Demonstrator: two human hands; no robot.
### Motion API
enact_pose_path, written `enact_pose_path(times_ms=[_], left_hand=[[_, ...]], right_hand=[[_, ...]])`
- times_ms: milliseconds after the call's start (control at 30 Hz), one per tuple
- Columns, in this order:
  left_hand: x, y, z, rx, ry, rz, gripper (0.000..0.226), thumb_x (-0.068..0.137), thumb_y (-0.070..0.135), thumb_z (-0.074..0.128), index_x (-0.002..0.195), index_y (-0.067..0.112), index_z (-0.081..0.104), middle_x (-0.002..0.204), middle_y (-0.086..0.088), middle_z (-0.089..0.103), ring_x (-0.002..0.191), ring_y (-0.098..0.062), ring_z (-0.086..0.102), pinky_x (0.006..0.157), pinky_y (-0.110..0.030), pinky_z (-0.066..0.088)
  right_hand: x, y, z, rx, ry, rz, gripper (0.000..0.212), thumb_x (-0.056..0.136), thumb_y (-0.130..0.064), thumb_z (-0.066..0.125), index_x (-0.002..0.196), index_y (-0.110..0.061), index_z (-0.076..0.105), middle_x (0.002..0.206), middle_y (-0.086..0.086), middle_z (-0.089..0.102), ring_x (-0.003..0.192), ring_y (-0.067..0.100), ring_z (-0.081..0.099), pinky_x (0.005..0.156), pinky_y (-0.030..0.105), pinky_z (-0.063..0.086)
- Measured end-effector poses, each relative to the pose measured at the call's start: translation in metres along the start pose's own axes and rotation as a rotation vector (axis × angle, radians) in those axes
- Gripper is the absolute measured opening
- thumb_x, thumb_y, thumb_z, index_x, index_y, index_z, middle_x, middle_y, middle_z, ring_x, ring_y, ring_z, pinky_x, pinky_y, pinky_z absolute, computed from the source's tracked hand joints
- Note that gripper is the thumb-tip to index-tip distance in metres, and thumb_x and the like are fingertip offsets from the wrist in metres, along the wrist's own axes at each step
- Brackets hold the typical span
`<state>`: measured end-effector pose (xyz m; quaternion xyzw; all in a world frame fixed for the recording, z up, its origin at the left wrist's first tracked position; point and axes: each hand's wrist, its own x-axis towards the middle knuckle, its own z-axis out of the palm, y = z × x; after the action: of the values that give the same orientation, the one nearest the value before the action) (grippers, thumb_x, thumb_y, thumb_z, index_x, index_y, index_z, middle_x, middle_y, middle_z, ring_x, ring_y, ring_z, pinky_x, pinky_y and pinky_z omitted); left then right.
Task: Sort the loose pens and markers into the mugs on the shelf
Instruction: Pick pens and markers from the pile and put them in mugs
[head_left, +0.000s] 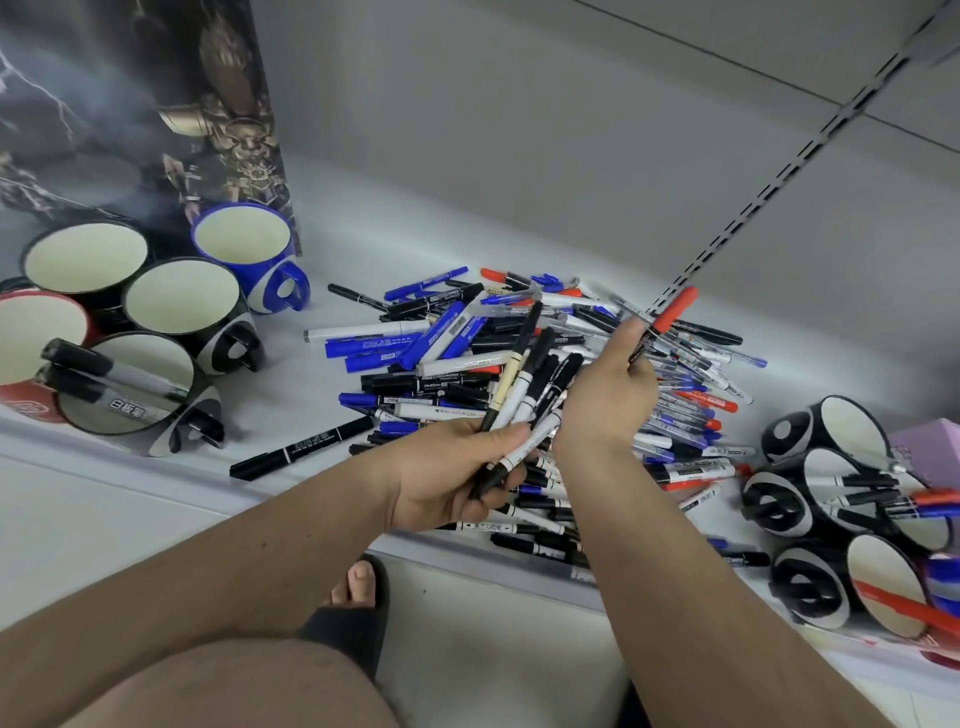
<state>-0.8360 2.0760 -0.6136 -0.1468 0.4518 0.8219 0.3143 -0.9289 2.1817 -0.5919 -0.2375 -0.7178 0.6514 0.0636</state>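
Big pile of pens and markers (545, 374) sits mid-shelf (291, 395). Just in front of the pile, the left hand (457, 473) grips a bundle of black-capped markers (524, 395). Over the pile's right side, the right hand (608, 389) pinches a red-capped pen (667, 319). Left of the pile, a black mug (130, 384) holds two markers; more mugs (831, 519) lie to its right.

Looks like a shop aisle, seen down onto a white display shelf (291, 374) with a grey back panel and a slotted metal upright (769, 192) running up beyond the right hand (608, 395). Heaped under both hands, a pile of pens and markers (519, 374); clustered left of the left hand (457, 467) and right of the right hand, matching mugs (182, 301). Behind the left cluster, a printed fantasy-art box (156, 104).
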Motion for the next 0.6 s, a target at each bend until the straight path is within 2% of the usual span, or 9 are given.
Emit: enact_pose_path(times_ms=[100,167,233,300,433,500,533,567,600], left_hand=[[0.000,-0.002,0.005,0.079,-0.005,0.002,0.017,0.096,0.029,0.057,0.088,0.014,0.058,0.070,-0.002,0.060,0.052,-0.015,0.056,0.040,-0.020,0.041],[0.001,-0.002,0.006,0.103,0.007,0.035,0.018,0.099,0.021,0.053,0.084,0.013,0.056,0.068,-0.002,0.058,0.053,-0.016,0.056,0.042,-0.022,0.043],[0.004,-0.003,0.002,0.084,0.081,0.105,0.017,0.100,0.019,0.052,0.083,0.014,0.051,0.065,0.000,0.054,0.050,-0.014,0.049,0.043,-0.022,0.038],[0.007,-0.004,-0.006,0.121,0.198,0.195,0.017,0.100,0.021,0.053,0.085,0.015,0.049,0.066,-0.001,0.051,0.051,-0.014,0.045,0.045,-0.023,0.035],[0.014,-0.012,-0.007,0.237,0.306,0.285,0.015,0.098,0.025,0.056,0.097,0.011,0.053,0.074,-0.012,0.054,0.055,-0.019,0.048,0.049,-0.029,0.040],[0.015,-0.014,-0.004,0.233,0.310,0.263,0.025,0.094,0.029,0.061,0.106,0.008,0.055,0.078,-0.014,0.061,0.061,-0.022,0.056,0.053,-0.031,0.047],[0.015,-0.014,-0.005,0.218,0.314,0.256,0.030,0.091,0.030,0.064,0.108,0.006,0.056,0.078,-0.013,0.064,0.061,-0.022,0.058,0.053,-0.030,0.049],[0.014,-0.015,-0.007,0.207,0.314,0.257,0.034,0.089,0.032,0.066,0.108,0.005,0.057,0.075,-0.010,0.065,0.059,-0.019,0.058,0.051,-0.028,0.048],[0.013,-0.016,-0.010,0.207,0.314,0.265,0.035,0.087,0.033,0.066,0.105,0.005,0.057,0.070,-0.005,0.065,0.054,-0.016,0.056,0.049,-0.026,0.046]], right_hand=[[-0.004,0.004,0.002,-0.142,-0.082,-0.150,0.045,0.101,-0.052,0.038,0.075,-0.018,0.048,0.056,-0.005,0.039,0.044,0.007,0.036,0.045,0.024,0.032],[-0.007,0.006,0.004,-0.176,-0.121,-0.130,0.039,0.102,-0.049,0.038,0.082,-0.018,0.050,0.061,-0.006,0.044,0.049,0.005,0.041,0.044,0.017,0.034],[-0.007,0.004,0.002,-0.092,-0.118,0.075,0.039,0.099,-0.054,0.044,0.096,-0.018,0.055,0.065,-0.006,0.044,0.055,0.010,0.043,0.051,0.020,0.035],[-0.012,0.000,-0.009,0.033,-0.184,0.354,0.049,0.092,-0.062,0.052,0.111,-0.018,0.058,0.065,-0.005,0.042,0.047,0.010,0.039,0.052,0.025,0.034],[-0.052,0.018,-0.024,-0.068,-0.479,0.544,0.051,0.091,-0.069,0.047,0.085,-0.023,0.067,0.059,-0.004,0.057,0.045,0.010,0.049,0.053,0.027,0.040],[-0.068,0.024,-0.019,-0.128,-0.545,0.542,0.059,0.088,-0.074,0.042,0.091,-0.024,0.074,0.086,0.004,0.073,0.076,0.017,0.069,0.075,0.035,0.055],[-0.074,0.019,-0.018,-0.162,-0.558,0.551,0.060,0.087,-0.076,0.041,0.096,-0.027,0.074,0.103,0.009,0.073,0.098,0.022,0.069,0.091,0.040,0.054],[-0.074,0.016,-0.017,-0.157,-0.588,0.578,0.056,0.089,-0.075,0.040,0.098,-0.030,0.072,0.113,0.010,0.069,0.107,0.022,0.065,0.097,0.038,0.051],[-0.073,0.011,-0.019,-0.133,-0.628,0.609,0.051,0.092,-0.071,0.039,0.095,-0.030,0.070,0.113,0.004,0.066,0.102,0.017,0.064,0.091,0.033,0.051]])
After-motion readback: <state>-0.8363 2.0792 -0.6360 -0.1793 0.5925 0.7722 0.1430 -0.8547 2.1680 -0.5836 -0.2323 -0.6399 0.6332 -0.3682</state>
